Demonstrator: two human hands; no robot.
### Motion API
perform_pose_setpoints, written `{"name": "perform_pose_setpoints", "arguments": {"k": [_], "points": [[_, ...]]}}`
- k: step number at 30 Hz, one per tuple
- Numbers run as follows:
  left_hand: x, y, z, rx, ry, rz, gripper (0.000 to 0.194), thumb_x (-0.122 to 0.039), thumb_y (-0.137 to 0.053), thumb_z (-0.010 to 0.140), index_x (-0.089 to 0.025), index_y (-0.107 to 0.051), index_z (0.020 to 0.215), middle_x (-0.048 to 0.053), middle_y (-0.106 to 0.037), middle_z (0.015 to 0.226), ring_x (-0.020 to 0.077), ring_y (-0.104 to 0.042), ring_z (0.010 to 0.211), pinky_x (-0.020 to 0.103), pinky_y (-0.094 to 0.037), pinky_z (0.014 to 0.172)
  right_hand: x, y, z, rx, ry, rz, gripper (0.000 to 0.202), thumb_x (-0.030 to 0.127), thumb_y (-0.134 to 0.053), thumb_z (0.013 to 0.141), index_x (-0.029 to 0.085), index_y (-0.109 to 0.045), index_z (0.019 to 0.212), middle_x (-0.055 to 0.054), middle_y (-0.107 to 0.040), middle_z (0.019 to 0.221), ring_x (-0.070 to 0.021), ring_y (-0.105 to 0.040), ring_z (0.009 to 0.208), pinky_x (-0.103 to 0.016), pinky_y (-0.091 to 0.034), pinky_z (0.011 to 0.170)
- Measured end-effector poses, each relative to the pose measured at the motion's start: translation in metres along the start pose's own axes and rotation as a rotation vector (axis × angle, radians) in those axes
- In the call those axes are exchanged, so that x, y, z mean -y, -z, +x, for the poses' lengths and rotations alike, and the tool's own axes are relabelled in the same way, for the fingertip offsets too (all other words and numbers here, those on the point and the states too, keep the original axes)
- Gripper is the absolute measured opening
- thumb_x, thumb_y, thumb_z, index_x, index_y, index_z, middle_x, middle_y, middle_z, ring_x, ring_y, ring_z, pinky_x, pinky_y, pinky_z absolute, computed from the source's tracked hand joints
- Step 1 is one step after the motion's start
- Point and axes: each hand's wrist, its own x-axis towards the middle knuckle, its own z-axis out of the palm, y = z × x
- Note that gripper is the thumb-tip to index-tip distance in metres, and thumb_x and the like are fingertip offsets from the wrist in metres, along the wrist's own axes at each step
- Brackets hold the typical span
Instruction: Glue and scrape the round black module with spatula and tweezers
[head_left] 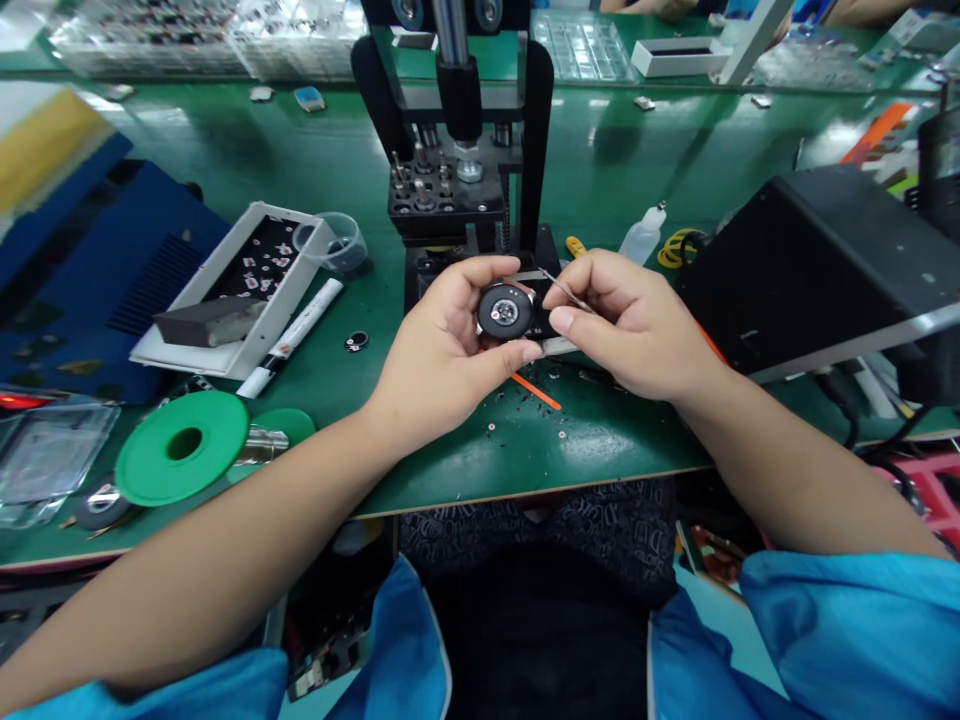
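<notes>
The left hand [442, 350] is curled around a round black watch-like device [505, 312], thumb below and fingers above, right at the middle of the frame. Just to its right, the right hand [637, 325] has thumb and fingertips pinched together on a thin metal tool [564, 287], whose tip points up and left near the device; I can't tell whether it touches. An orange stick [536, 391] lies on the green bench [442, 465] just below the hands. Behind them, at the top centre, stands a black press [459, 100]. Over at centre left I see a white marker [300, 325] beside a white box [289, 290], with a green spool [150, 450] at lower left.
</notes>
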Motion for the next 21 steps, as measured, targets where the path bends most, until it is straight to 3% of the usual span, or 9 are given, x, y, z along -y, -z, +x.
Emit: {"name": "perform_pose_setpoints", "arguments": {"k": [9, 14, 18, 21], "points": [[0.001, 0.002, -0.003, -0.004, 0.074, 0.020, 0.082, -0.050, -0.094, 0.100, -0.030, -0.058, 0.171, 0.015, -0.077, 0.157, 0.0299, -0.088, 0.125, 0.049, -0.078, 0.114, -0.003, 0.001, 0.000, -0.001, -0.023, 0.031, 0.021, 0.043, -0.081, 0.106, 0.023, -0.074, 0.105, -0.001, -0.081, 0.098, -0.0159, -0.072, 0.083, -0.029, -0.055, 0.073], [-0.004, -0.004, 0.000, -0.043, 0.067, -0.027, 0.065, -0.035, -0.093, 0.097, -0.028, -0.058, 0.151, 0.013, -0.080, 0.147, 0.0269, -0.089, 0.121, 0.047, -0.080, 0.111, -0.001, 0.001, 0.000, 0.009, -0.028, 0.011, 0.018, 0.040, -0.080, 0.106, 0.024, -0.075, 0.103, -0.001, -0.082, 0.095, -0.0168, -0.071, 0.082, -0.030, -0.055, 0.072], [-0.009, -0.008, 0.000, -0.093, 0.077, -0.046, 0.061, -0.025, -0.090, 0.092, -0.028, -0.056, 0.143, 0.008, -0.080, 0.130, 0.0222, -0.087, 0.101, 0.043, -0.082, 0.093, -0.001, 0.001, -0.001, -0.010, -0.008, -0.072, 0.014, 0.037, -0.076, 0.105, 0.023, -0.076, 0.102, 0.001, -0.077, 0.089, -0.0159, -0.066, 0.078, -0.031, -0.049, 0.070], [-0.010, -0.009, -0.001, -0.106, 0.110, -0.031, 0.068, -0.026, -0.090, 0.093, -0.029, -0.056, 0.152, 0.006, -0.080, 0.121, 0.0203, -0.083, 0.087, 0.040, -0.079, 0.074, -0.001, 0.002, -0.001, 0.008, 0.020, -0.160, 0.012, 0.034, -0.072, 0.105, 0.023, -0.075, 0.101, 0.002, -0.073, 0.086, -0.0148, -0.060, 0.075, -0.032, -0.046, 0.070]]}}
